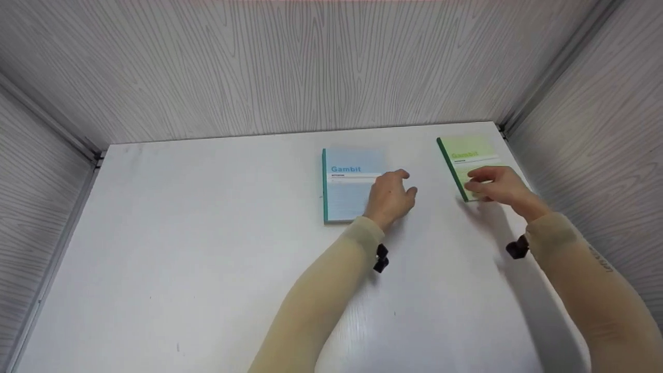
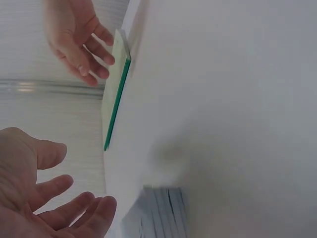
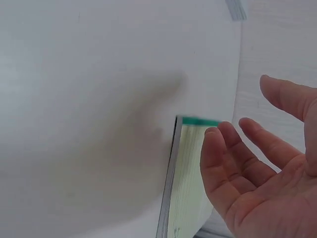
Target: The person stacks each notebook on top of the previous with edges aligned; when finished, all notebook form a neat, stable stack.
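Observation:
A blue notebook (image 1: 347, 199) marked "Gambit", with a teal spine, lies near the middle of the white table. My left hand (image 1: 389, 197) is over its right edge, thumb apart from the loosely bent fingers and nothing between them. In the left wrist view, layered blue-grey edges (image 2: 161, 210) show below the hand (image 2: 59, 193). Farther right lies a green notebook (image 1: 469, 147), also marked "Gambit", its dark green spine slanting. Over its lower part hovers my right hand (image 1: 497, 185), fingers relaxed and holding nothing. The right wrist view shows the green notebook's pale page side (image 3: 187, 178) beside the fingers (image 3: 215, 158).
The white table (image 1: 197, 248) is bounded by a wood-grain panel (image 1: 269, 67) at the back. Similar panels stand at the left (image 1: 36, 207) and right (image 1: 595, 134), the right one close to the green notebook. Small dark devices (image 1: 381, 258) are strapped at both wrists.

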The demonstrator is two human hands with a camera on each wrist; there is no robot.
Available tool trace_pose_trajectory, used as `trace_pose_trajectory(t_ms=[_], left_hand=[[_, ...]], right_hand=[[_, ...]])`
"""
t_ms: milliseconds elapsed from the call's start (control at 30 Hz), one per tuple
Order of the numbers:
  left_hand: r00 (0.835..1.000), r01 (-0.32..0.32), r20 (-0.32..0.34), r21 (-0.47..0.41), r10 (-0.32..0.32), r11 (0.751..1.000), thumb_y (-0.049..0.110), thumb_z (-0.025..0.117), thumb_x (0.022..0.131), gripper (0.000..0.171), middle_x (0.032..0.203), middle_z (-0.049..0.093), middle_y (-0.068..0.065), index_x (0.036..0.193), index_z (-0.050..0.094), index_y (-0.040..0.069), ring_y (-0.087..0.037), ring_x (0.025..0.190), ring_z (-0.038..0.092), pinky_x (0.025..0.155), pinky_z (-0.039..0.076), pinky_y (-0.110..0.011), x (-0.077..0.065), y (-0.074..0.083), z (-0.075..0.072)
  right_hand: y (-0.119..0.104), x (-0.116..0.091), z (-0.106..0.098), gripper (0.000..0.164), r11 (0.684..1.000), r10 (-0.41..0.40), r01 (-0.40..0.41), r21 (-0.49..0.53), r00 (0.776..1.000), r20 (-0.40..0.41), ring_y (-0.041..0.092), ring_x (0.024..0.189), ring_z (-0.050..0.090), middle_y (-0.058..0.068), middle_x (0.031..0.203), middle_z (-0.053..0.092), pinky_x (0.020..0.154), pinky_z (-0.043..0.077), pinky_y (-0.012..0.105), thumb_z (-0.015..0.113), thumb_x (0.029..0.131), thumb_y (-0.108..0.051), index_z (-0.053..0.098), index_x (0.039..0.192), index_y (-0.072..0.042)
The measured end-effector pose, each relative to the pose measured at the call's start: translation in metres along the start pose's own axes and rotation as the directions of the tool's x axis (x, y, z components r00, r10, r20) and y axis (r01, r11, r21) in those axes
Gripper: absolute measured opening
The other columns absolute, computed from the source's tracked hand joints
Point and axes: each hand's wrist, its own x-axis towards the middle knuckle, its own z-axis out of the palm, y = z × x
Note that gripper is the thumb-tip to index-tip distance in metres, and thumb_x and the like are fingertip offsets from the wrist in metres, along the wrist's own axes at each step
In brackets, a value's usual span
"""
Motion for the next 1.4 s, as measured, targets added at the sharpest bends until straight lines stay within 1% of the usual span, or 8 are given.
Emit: trace_pose_trajectory(t_ms=[367,600,733,867,967,1133,1300,1400], left_hand=[[0.978,0.167,0.145,-0.105,-0.151,0.98,0.037,0.072,0.108,0.044,0.148,0.075,0.002,0.149,0.07,0.019,-0.015,0.141,0.069,0.119,0.055,-0.031,0.021,0.057,0.073],[0.972,0.164,0.186,-0.091,-0.145,0.982,0.043,0.075,0.105,0.054,0.151,0.073,0.007,0.155,0.066,0.025,-0.011,0.139,0.068,0.117,0.054,-0.027,0.026,0.069,0.098],[0.972,0.136,0.204,-0.076,-0.118,0.988,0.046,0.074,0.105,0.057,0.156,0.07,0.01,0.157,0.064,0.027,-0.013,0.146,0.064,0.122,0.05,-0.026,0.032,0.075,0.105],[0.966,0.149,0.227,-0.109,-0.121,0.983,0.043,0.074,0.105,0.062,0.163,0.066,0.01,0.163,0.059,0.027,-0.013,0.152,0.06,0.126,0.047,-0.027,0.039,0.078,0.111],[0.962,0.179,0.232,-0.153,-0.14,0.972,0.039,0.073,0.105,0.065,0.166,0.062,0.009,0.166,0.054,0.027,-0.013,0.156,0.057,0.129,0.045,-0.028,0.042,0.077,0.112],[0.955,0.244,0.231,-0.263,-0.185,0.933,0.036,0.071,0.104,0.065,0.168,0.061,0.006,0.166,0.054,0.025,-0.013,0.158,0.056,0.13,0.044,-0.028,0.046,0.073,0.111],[0.954,0.283,0.214,-0.41,-0.21,0.867,0.031,0.069,0.107,0.056,0.152,0.071,0.003,0.162,0.06,0.024,-0.012,0.14,0.066,0.118,0.053,-0.029,0.047,0.068,0.109],[0.955,0.296,0.176,-0.476,-0.24,0.828,0.028,0.072,0.107,0.049,0.139,0.074,0.005,0.155,0.066,0.025,-0.01,0.127,0.069,0.111,0.055,-0.029,0.048,0.064,0.11]], right_hand=[[0.044,0.008,-0.052,0.075,0.991,0.104,-0.107,-0.075,0.994,-0.046,-0.002,0.106,0.057,0.032,0.17,0.047,0.084,0.049,0.011,0.068,0.11,-0.045,0.048,0.163,0.005],[0.06,0.015,-0.048,0.073,0.989,0.129,-0.134,-0.059,0.988,-0.083,0.037,0.147,0.05,0.033,0.172,0.046,0.086,0.045,0.012,0.068,0.11,-0.042,0.05,0.162,0.006],[0.063,0.019,-0.047,0.071,0.99,0.123,-0.128,-0.055,0.988,-0.09,0.043,0.158,0.042,0.033,0.172,0.045,0.094,0.041,0.018,0.068,0.11,-0.039,0.05,0.162,0.007],[0.063,0.024,-0.048,0.069,0.99,0.131,-0.136,-0.045,0.987,-0.091,0.026,0.13,0.062,0.029,0.169,0.051,0.089,0.048,0.018,0.069,0.109,-0.038,0.053,0.161,0.005],[0.064,0.025,-0.048,0.069,0.989,0.146,-0.148,-0.023,0.986,-0.083,0.005,0.102,0.061,0.024,0.166,0.052,0.083,0.054,0.016,0.071,0.108,-0.04,0.055,0.161,0.002],[0.066,0.022,-0.05,0.069,0.988,0.156,-0.157,-0.009,0.985,-0.073,-0.007,0.095,0.055,0.019,0.165,0.052,0.085,0.053,0.015,0.072,0.108,-0.041,0.055,0.161,0.0],[0.069,0.017,-0.051,0.07,0.983,0.178,-0.175,0.05,0.982,-0.055,-0.01,0.101,0.056,-0.009,0.141,0.063,0.089,0.054,0.014,0.073,0.108,-0.043,0.054,0.162,-0.002],[0.07,0.015,-0.048,0.071,0.98,0.176,-0.172,0.098,0.984,-0.036,-0.012,0.103,0.058,-0.016,0.137,0.061,0.091,0.055,0.015,0.073,0.108,-0.042,0.052,0.163,-0.003]])
